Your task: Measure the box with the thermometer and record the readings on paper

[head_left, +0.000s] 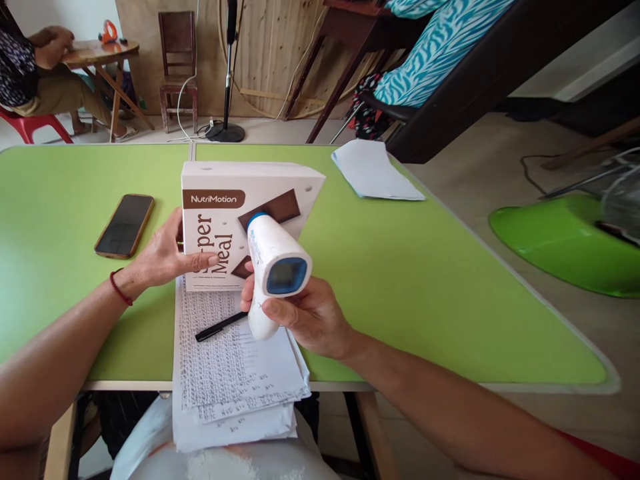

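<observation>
My left hand (pixel 163 250) grips the left side of a white and brown NutriMotion meal box (pixel 213 230), thumb across its front. The box stands upright over the top of a stack of handwritten sheets (pixel 215 363). In my right hand (pixel 315 317) is a white infrared thermometer (pixel 270 257) with a blue-rimmed display facing me. Its far end points at the front of the box and covers part of it; whether they touch I cannot tell. A black pen (pixel 220 327) lies on the sheets, its right end hidden behind the thermometer's handle.
A phone (pixel 125 225) lies left of the box on the green table (pixel 425 287). Folded white paper (pixel 375 170) rests near the far right edge. The handwritten sheets overhang the near edge. Beyond are a seated person (pixel 30 73), a wooden chair (pixel 177 67) and a stand (pixel 227 130).
</observation>
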A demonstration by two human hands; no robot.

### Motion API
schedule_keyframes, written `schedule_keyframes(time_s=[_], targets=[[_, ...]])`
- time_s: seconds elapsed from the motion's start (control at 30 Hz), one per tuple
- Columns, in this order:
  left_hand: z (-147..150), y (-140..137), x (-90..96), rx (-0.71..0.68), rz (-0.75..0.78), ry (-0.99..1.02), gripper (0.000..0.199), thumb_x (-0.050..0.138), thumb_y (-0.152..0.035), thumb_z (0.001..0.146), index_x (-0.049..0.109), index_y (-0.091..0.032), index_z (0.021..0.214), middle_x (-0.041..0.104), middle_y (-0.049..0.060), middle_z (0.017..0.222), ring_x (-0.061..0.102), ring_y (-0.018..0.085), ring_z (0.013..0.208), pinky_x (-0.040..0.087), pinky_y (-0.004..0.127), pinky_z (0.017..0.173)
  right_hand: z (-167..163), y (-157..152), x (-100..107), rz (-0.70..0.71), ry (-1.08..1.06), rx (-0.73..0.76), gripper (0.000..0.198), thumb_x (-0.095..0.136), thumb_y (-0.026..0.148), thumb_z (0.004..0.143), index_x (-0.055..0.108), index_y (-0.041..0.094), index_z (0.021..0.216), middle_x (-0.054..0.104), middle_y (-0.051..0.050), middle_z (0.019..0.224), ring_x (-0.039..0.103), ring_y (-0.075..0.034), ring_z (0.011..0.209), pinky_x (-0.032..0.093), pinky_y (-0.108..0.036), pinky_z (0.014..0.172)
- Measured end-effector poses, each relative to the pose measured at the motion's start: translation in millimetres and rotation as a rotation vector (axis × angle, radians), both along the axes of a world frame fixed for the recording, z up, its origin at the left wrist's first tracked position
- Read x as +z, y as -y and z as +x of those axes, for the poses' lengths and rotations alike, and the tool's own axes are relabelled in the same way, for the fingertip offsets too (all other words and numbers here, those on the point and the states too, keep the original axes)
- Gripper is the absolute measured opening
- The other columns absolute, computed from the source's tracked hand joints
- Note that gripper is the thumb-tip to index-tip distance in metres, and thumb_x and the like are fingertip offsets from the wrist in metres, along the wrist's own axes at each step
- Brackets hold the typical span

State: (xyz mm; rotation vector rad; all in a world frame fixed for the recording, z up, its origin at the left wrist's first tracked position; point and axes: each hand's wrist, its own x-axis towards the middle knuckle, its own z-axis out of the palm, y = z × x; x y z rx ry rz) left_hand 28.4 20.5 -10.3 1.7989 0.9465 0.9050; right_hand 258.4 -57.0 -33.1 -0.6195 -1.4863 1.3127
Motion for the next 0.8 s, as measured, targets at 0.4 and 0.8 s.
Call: schedule_keyframes(time_s=[0.4,0.8], targets=[[-11,-6,9.0,0.058,0.224,-0.311,0.069,0.087,-0.057,0.066,0.057,-0.02,0.117,0.069,0.01,0.109,0.068,0.029,0.093,0.056,0.041,0.073,1,0,0,-0.019,0.045,0.024,0.025,0.075,0.044,0.084,0.064,0.023,0.09,0.069,-0.003,0.081,0.066,-0.016,0.069,0.057,-0.034,0.057],[-15,-12,3.8,0.145,0.211,0.0,0.078,0.089,-0.049,0.068,0.051,-0.021,0.131,0.065,0.012,0.125,0.063,0.034,0.117,0.057,0.047,0.093,44,-17,16,0.109,0.38,-0.268,0.027,0.079,0.046,0.078,0.071,0.027,0.095,0.068,-0.004,0.088,0.064,-0.02,0.078,0.058,-0.035,0.066]])
